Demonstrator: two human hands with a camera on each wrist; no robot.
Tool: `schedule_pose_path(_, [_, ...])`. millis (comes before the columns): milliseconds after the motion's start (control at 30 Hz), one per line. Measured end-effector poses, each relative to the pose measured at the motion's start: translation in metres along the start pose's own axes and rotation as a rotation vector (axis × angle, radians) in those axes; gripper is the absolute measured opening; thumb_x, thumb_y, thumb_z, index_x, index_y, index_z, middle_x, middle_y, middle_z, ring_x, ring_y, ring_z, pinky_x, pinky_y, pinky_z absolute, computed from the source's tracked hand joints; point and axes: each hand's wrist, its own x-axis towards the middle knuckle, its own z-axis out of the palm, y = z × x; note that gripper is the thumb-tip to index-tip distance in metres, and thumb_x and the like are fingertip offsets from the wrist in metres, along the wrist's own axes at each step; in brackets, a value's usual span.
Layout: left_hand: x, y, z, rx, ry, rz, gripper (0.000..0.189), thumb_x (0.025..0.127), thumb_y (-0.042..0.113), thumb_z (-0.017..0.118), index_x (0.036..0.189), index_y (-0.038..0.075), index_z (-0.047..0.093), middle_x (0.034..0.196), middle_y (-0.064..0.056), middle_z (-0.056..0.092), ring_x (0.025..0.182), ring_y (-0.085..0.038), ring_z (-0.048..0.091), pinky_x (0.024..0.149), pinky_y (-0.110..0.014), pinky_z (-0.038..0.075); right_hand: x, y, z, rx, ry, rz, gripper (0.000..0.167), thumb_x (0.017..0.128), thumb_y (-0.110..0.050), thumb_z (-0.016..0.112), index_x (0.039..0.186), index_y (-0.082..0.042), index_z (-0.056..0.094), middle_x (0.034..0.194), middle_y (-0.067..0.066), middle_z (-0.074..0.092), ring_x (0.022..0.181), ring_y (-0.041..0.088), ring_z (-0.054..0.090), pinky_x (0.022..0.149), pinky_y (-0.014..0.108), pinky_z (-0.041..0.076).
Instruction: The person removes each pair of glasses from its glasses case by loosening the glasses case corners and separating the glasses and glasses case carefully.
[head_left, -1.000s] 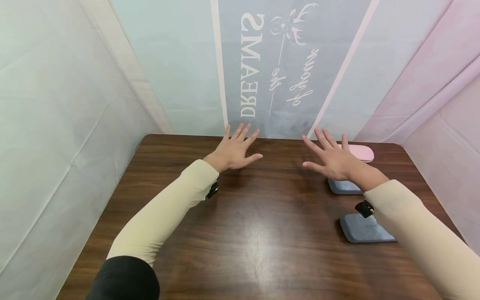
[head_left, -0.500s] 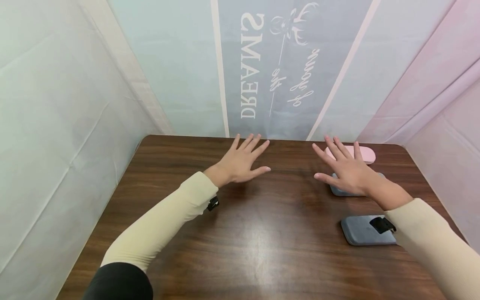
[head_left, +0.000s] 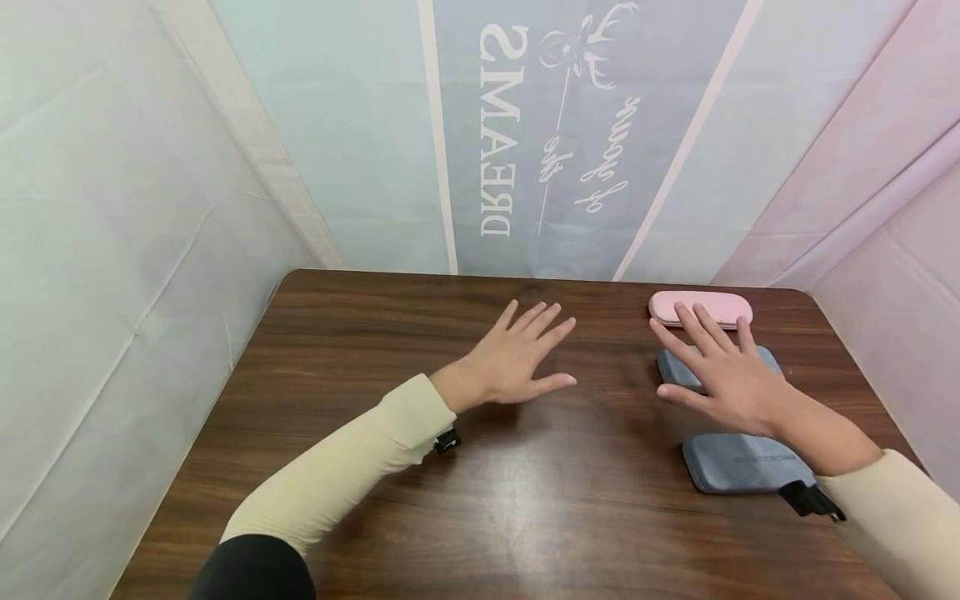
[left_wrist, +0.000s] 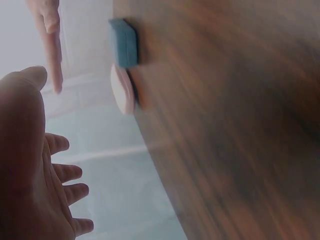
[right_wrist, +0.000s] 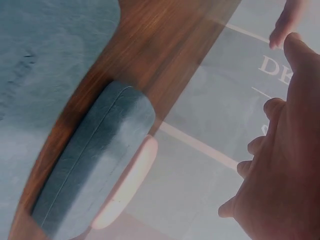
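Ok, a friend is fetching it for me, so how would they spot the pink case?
On the brown wooden table, look to the far edge, near its right-hand corner. There lies the pink case with rounded ends, beyond two blue-grey cases. Its pink colour and slimmer shape set it apart from both.

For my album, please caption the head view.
Left arm and right arm stretched over a table with a pink case, far blue case and near blue case.

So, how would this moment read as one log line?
left hand: fingers spread, holding nothing | right hand: fingers spread, holding nothing | table: pink case, far blue case, near blue case
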Motion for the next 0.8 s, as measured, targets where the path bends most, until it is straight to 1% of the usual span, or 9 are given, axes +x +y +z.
schedule_pose_path(133, [0.000,0.018,0.004,-0.025,-0.021,0.029,0.083,0.101,0.071,0.034,0.165,0.021,0.015,0.170,-0.007,0.013,0.156,-0.026,0.012,0.124,-0.052,0.003,-0.015,0.001,0.002,0.006,0.025,-0.011,0.089,0.097,-0.045,0.067,0.165,-0.027,0.013,0.170,0.015,-0.001,0.156,0.034,-0.005,0.113,0.067,-0.017])
schedule_pose_path(267, [0.000,0.035,0.012,-0.069,-0.032,0.055,0.083,0.101,0.071,0.034,0.165,0.021,0.016,0.170,-0.006,0.013,0.155,-0.024,0.014,0.124,-0.051,0.006,-0.028,0.002,0.006,0.019,0.048,-0.016,0.088,0.098,-0.042,0.067,0.165,-0.027,0.012,0.170,0.012,-0.003,0.156,0.031,-0.008,0.112,0.069,-0.017])
schedule_pose_path(333, [0.001,0.043,0.016,-0.091,-0.037,0.071,0.083,0.100,0.071,0.033,0.165,0.021,0.018,0.170,-0.006,0.014,0.155,-0.024,0.015,0.124,-0.051,0.007,-0.034,0.003,0.010,0.028,0.054,-0.008,0.089,0.098,-0.041,0.067,0.165,-0.027,0.011,0.170,0.012,-0.004,0.156,0.028,-0.010,0.111,0.069,-0.018])
schedule_pose_path(433, [0.001,0.054,0.023,-0.106,-0.046,0.085,0.083,0.100,0.071,0.033,0.165,0.022,0.018,0.170,-0.005,0.015,0.155,-0.023,0.016,0.124,-0.050,0.008,-0.045,0.005,0.015,0.034,0.050,0.014,0.090,0.097,-0.041,0.068,0.165,-0.026,0.011,0.170,0.011,-0.005,0.155,0.028,-0.011,0.111,0.068,-0.020])
schedule_pose_path(533, [0.002,0.062,0.028,-0.122,-0.038,0.082,0.082,0.100,0.071,0.035,0.164,0.022,0.020,0.169,-0.004,0.018,0.155,-0.022,0.018,0.124,-0.049,0.010,-0.058,0.008,0.020,0.037,0.045,0.038,0.092,0.096,-0.041,0.069,0.165,-0.025,0.011,0.170,0.009,-0.006,0.156,0.029,-0.010,0.111,0.066,-0.021])
schedule_pose_path(633, [0.003,0.070,0.034,-0.138,-0.035,0.072,0.082,0.100,0.070,0.037,0.164,0.021,0.021,0.169,-0.004,0.020,0.154,-0.022,0.020,0.124,-0.049,0.013,-0.068,0.013,0.025,0.041,0.051,0.046,0.093,0.096,-0.041,0.069,0.166,-0.024,0.010,0.170,0.010,-0.007,0.155,0.030,-0.011,0.110,0.067,-0.023])
schedule_pose_path(700, [0.006,0.076,0.038,-0.140,-0.035,0.070,0.083,0.100,0.071,0.037,0.164,0.021,0.022,0.168,-0.005,0.022,0.154,-0.022,0.022,0.124,-0.048,0.015,-0.073,0.015,0.028,0.050,0.053,0.052,0.093,0.096,-0.040,0.070,0.165,-0.023,0.011,0.170,0.009,-0.007,0.155,0.026,-0.013,0.110,0.066,-0.023])
schedule_pose_path(800, [0.010,0.088,0.043,-0.130,-0.051,0.070,0.084,0.099,0.073,0.034,0.164,0.022,0.020,0.168,-0.003,0.020,0.154,-0.020,0.020,0.124,-0.046,0.015,-0.082,0.019,0.031,0.073,0.045,0.060,0.095,0.094,-0.037,0.072,0.165,-0.022,0.012,0.170,0.008,-0.007,0.155,0.022,-0.015,0.110,0.065,-0.024])
